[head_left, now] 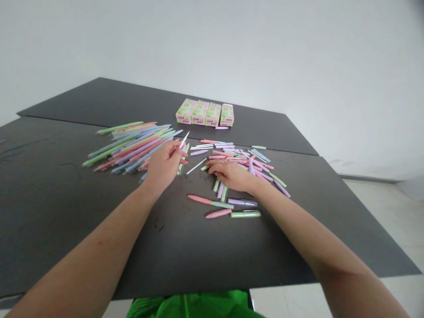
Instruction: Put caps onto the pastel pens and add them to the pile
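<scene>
My left hand (pixel 164 162) is closed in a pinch on a slim white pen refill (pixel 184 139), which points up and away. Just right of that hand lie a green pen part (pixel 187 148) and another white refill (pixel 196 166), flat on the table. My right hand (pixel 233 176) rests low over a loose heap of pastel pen parts (pixel 261 170). Its fingers are drawn together and bent down beside a short green piece (pixel 204 168); whatever is under the fingertips is hidden.
Left of my hands is a big pile of pastel pens (pixel 132 148). Several pink-and-green boxes (pixel 199 111) stand in a row farther back. Nearer me lie a red-and-green pen piece (pixel 202 200), a pink part (pixel 218 213), a purple cap (pixel 243 202) and a green cap (pixel 245 214).
</scene>
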A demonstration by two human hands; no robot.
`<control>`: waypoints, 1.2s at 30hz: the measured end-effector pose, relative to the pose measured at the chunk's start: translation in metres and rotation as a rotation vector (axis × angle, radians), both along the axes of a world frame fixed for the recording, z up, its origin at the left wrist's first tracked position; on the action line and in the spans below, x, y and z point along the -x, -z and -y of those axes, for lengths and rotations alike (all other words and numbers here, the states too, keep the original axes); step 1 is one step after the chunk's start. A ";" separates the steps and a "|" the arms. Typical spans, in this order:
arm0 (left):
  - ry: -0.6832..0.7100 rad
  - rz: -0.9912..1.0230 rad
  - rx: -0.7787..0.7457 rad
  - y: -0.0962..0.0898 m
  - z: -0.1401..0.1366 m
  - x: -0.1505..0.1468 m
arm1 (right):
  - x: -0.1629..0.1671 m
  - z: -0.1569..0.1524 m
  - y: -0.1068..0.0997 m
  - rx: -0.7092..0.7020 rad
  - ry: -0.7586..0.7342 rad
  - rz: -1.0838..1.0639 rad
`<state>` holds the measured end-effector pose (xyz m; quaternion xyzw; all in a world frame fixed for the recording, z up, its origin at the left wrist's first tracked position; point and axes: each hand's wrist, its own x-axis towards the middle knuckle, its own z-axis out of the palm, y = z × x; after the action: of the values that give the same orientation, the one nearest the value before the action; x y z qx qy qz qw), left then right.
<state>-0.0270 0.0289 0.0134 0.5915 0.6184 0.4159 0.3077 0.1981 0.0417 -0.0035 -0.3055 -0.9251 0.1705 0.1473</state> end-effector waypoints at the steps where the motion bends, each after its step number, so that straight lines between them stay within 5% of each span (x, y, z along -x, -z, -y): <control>1: -0.003 -0.001 0.001 0.001 -0.001 0.000 | -0.003 0.001 -0.001 -0.005 0.002 -0.012; 10: 0.031 -0.166 0.051 0.021 -0.006 0.005 | 0.000 -0.009 0.002 -0.086 0.103 -0.078; 18: -0.041 -0.433 0.007 0.014 -0.002 0.006 | 0.039 -0.026 0.009 -0.097 0.002 0.059; 27: -0.087 -0.489 -0.011 0.014 -0.004 0.010 | 0.016 -0.014 0.006 -0.106 0.009 0.112; 36: -0.116 -0.549 0.030 0.009 -0.002 0.007 | 0.027 -0.062 0.006 -0.221 0.236 0.132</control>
<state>-0.0344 0.0308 0.0049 0.6410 0.7176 0.2478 0.1132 0.1708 0.1036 -0.0095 -0.4044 -0.9037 0.0288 0.1379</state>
